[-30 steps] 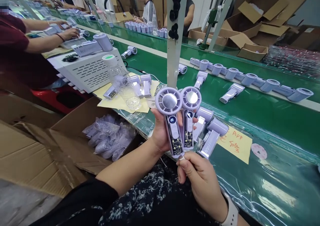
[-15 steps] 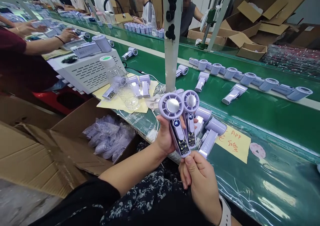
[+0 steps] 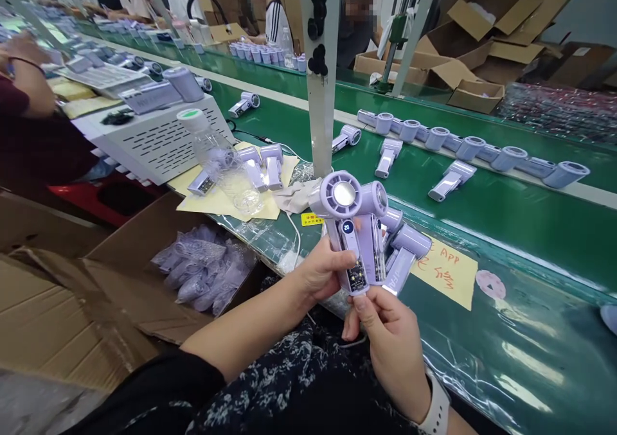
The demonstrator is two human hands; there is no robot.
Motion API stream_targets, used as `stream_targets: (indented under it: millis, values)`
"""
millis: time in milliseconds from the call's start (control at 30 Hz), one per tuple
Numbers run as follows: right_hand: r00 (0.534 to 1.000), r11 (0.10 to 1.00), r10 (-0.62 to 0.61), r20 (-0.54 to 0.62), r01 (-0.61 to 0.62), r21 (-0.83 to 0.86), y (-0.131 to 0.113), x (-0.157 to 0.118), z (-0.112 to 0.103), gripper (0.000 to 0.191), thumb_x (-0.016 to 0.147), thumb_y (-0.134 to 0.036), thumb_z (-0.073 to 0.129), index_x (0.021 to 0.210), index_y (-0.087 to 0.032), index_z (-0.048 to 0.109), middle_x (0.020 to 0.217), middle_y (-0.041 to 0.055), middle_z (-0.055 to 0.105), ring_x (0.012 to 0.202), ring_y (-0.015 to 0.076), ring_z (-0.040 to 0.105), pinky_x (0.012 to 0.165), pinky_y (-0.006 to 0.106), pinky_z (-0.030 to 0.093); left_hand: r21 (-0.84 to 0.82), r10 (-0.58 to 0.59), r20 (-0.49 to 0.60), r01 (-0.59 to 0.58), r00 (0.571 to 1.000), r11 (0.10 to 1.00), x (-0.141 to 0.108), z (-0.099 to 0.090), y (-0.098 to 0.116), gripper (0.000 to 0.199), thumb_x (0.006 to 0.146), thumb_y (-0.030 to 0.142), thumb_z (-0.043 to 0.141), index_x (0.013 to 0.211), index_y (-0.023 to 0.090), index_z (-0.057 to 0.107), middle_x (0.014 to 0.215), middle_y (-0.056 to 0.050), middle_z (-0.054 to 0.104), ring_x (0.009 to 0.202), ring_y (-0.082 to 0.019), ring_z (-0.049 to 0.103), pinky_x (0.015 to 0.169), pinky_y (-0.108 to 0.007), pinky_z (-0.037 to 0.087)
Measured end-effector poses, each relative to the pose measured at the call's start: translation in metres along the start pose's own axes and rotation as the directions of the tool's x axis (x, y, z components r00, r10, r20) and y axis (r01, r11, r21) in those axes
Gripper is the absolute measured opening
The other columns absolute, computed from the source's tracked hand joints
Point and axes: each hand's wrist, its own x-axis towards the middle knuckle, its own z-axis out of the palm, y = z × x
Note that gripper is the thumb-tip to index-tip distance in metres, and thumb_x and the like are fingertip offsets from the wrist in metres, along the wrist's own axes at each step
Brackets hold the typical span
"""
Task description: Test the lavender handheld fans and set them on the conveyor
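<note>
Left hand [image 3: 325, 271] is curled around front fan [image 3: 344, 194] and back fan [image 3: 370, 252], near the table [image 3: 525, 332]. Its thumb has come across the front handle [image 3: 357, 278], probably steadying it, while right hand [image 3: 393, 345] pinches at its bottom.

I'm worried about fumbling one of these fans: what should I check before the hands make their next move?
1. Front fan secured: ok; the left hand has its thumb across the handle.
2. Front display lit: ok; it shows glowing digits.
3. Rear fan display readable: not ok; that fan faces sideways.
4. Anything plugged into the front fan's base: cannot tell; the right hand covers the lower end.
5. Bench space directly behind the held pair free: not ok; other fans lie there.
</note>
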Motion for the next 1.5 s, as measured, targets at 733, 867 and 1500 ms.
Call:
stream_targets:
  millis: [733,867,1500]
  values:
    - [0.986,0.994,-0.079,0.144,0.089,-0.061,0.003,0.009,-0.001,0.043,0.101,-0.051,0.058,0.075,-0.02,0.071,0.072,0.002,0.072,0.072,0.0169,0.066,0.072,0.026,0.048,-0.144,0.073,0.03,-0.068,0.997,0.987,0.009,-0.002,0.002,0.068,0.056,0.078,0.084,0.073,0.018,0.059,0.115,-0.012,0.075,0.106,-0.031,0.073,0.082,-0.037,0.062]
    - [0.985,0.994,-0.097,0.142,0.103,-0.032,0.008,0.008,-0.002,0.035,0.101,-0.049,0.059,0.091,-0.022,0.078,0.091,0.0034,0.076,0.085,0.0188,0.068,0.08,0.027,0.051,-0.144,0.111,0.011,-0.108,0.994,0.984,0.011,-0.001,0.002,0.07,0.055,0.083,0.08,0.065,0.016,0.062,0.112,-0.011,0.074,0.104,-0.027,0.073,0.081,-0.032,0.061]
    - [0.871,0.822,-0.449,-0.201,0.314,-0.475,-0.016,0.019,-0.054,0.029,0.101,-0.043,0.058,0.125,-0.029,0.066,0.133,0.0116,0.06,0.116,0.0307,0.059,0.098,0.05,0.05,-0.101,0.14,0.028,-0.136,0.99,0.985,0.006,0.002,0.017,0.071,0.06,0.086,0.075,0.062,0.017,0.06,0.099,-0.013,0.076,0.098,-0.033,0.074,0.081,-0.043,0.063]
